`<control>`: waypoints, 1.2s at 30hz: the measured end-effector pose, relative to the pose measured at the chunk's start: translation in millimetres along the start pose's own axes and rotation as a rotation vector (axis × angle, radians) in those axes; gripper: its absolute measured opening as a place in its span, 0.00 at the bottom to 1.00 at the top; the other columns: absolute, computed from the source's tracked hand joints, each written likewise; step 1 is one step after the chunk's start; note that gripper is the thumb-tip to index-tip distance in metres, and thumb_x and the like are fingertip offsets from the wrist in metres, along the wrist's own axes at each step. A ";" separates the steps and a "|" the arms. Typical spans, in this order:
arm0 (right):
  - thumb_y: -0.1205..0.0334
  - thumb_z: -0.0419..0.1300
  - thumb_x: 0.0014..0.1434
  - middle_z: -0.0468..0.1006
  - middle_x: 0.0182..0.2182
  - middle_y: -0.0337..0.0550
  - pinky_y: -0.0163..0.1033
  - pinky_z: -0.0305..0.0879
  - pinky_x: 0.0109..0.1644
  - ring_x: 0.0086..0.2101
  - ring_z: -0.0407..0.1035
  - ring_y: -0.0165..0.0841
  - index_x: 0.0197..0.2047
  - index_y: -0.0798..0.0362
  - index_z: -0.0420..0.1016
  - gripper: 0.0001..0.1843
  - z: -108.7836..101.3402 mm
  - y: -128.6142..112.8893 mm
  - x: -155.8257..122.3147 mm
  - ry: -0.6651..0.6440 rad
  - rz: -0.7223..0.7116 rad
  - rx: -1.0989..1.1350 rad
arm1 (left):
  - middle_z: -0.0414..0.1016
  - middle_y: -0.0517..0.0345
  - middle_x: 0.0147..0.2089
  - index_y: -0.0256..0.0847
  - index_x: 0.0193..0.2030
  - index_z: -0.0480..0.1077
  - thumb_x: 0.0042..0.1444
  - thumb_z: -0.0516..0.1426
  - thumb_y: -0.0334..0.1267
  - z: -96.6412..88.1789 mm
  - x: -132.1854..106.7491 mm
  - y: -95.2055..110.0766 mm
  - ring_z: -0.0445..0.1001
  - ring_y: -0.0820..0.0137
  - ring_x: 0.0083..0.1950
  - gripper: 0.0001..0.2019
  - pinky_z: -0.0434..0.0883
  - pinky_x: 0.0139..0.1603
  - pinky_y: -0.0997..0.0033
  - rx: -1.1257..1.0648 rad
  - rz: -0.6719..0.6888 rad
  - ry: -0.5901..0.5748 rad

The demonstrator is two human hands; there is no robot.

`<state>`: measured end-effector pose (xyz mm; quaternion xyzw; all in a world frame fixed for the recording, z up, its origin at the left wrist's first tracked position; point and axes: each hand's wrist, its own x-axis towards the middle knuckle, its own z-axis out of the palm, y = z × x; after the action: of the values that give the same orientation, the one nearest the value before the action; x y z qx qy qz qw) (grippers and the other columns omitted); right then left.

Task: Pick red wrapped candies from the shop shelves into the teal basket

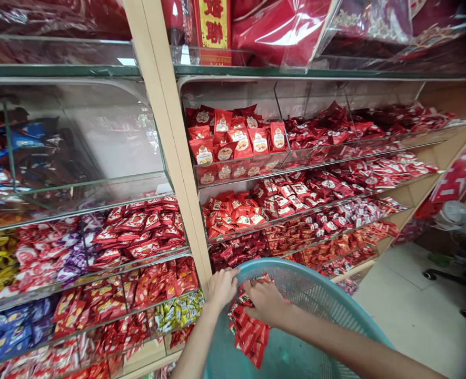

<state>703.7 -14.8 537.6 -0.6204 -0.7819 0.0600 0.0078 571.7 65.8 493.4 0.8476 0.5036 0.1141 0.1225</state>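
Observation:
A large teal plastic basket (359, 310) with perforated sides is in front of me, below the shelves. My left hand (221, 287) is closed over its rim at the far left. Inside the basket, near that side, lies a bunch of small red candy packets (252, 331) with white and dark print. My right hand (266, 301) reaches in from the right, its fingers curled round the upper packets of the bunch. The fingertips are partly hidden among them. Bare basket bottom shows beside and below the packets.
Glass-fronted shelves hold red biscuit packets (240, 139), red sweets (140, 223), yellow-green sweets (181, 310) and blue packets (9, 329). A wooden post (165, 121) divides the shelves. At the right are tiled floor (402, 300) and a wheeled chair base (449, 276).

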 end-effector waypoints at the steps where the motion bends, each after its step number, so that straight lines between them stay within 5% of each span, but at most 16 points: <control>1: 0.57 0.56 0.50 0.75 0.37 0.55 0.44 0.63 0.41 0.40 0.69 0.45 0.45 0.58 0.68 0.20 2.1 -3.8 3.7 0.008 0.001 -0.020 | 0.70 0.61 0.52 0.50 0.52 0.67 0.56 0.47 0.34 0.3 -0.4 -0.7 0.67 0.69 0.51 0.18 0.62 0.53 0.70 -0.004 0.006 0.005; 7: 0.57 0.59 0.49 0.75 0.38 0.55 0.46 0.63 0.43 0.41 0.68 0.46 0.43 0.60 0.71 0.19 18.0 -13.9 18.2 0.059 0.049 -0.058 | 0.69 0.61 0.52 0.49 0.52 0.67 0.56 0.46 0.32 0.3 -1.4 -2.3 0.67 0.70 0.52 0.19 0.61 0.54 0.70 -0.011 0.012 0.009; 11: 0.48 0.58 0.49 0.75 0.40 0.55 0.45 0.62 0.43 0.42 0.68 0.46 0.43 0.58 0.72 0.24 6.9 -11.0 14.6 0.053 0.076 -0.020 | 0.70 0.60 0.52 0.50 0.52 0.66 0.56 0.46 0.33 2.0 -0.4 -4.2 0.67 0.69 0.51 0.19 0.62 0.53 0.69 0.002 0.024 0.007; 15: 0.48 0.53 0.54 0.77 0.35 0.52 0.39 0.61 0.37 0.37 0.70 0.41 0.37 0.55 0.73 0.19 -42.9 5.2 10.5 0.053 0.058 0.016 | 0.69 0.58 0.52 0.49 0.53 0.66 0.55 0.47 0.33 4.1 0.4 -6.0 0.68 0.68 0.50 0.19 0.63 0.52 0.68 0.016 0.035 -0.006; 19: 0.47 0.49 0.57 0.76 0.26 0.43 0.33 0.56 0.30 0.29 0.69 0.33 0.28 0.52 0.72 0.20 -109.7 30.8 24.1 0.244 0.006 0.106 | 0.70 0.55 0.50 0.48 0.53 0.66 0.56 0.46 0.34 3.3 0.1 -4.0 0.68 0.68 0.50 0.19 0.62 0.53 0.67 0.005 0.009 -0.007; 23: 0.54 0.48 0.60 0.76 0.30 0.40 0.32 0.56 0.34 0.32 0.68 0.31 0.37 0.51 0.71 0.14 -148.8 56.1 62.3 0.423 -0.017 0.111 | 0.70 0.57 0.51 0.50 0.53 0.66 0.56 0.46 0.34 1.2 -1.2 -2.0 0.68 0.68 0.50 0.19 0.62 0.53 0.68 0.006 0.003 -0.013; 28: 0.68 0.50 0.57 0.72 0.46 0.46 0.33 0.56 0.44 0.46 0.63 0.34 0.48 0.53 0.68 0.15 -147.3 73.4 116.4 0.402 -0.015 0.041 | 0.71 0.58 0.49 0.51 0.53 0.66 0.56 0.47 0.35 -1.4 -3.1 -1.0 0.69 0.67 0.48 0.19 0.63 0.50 0.68 0.026 -0.003 0.004; 36: 0.71 0.49 0.56 0.73 0.47 0.45 0.33 0.55 0.48 0.47 0.64 0.33 0.50 0.53 0.67 0.18 -130.8 79.1 144.0 0.370 -0.046 0.049 | 0.70 0.58 0.51 0.51 0.53 0.65 0.56 0.45 0.35 -10.8 -4.1 5.4 0.68 0.67 0.50 0.20 0.62 0.52 0.69 0.005 -0.041 -0.058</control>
<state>758.6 153.7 650.3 -0.6024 -0.7795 -0.0363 0.1680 570.8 60.6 505.0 0.8402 0.5175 0.0856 0.1372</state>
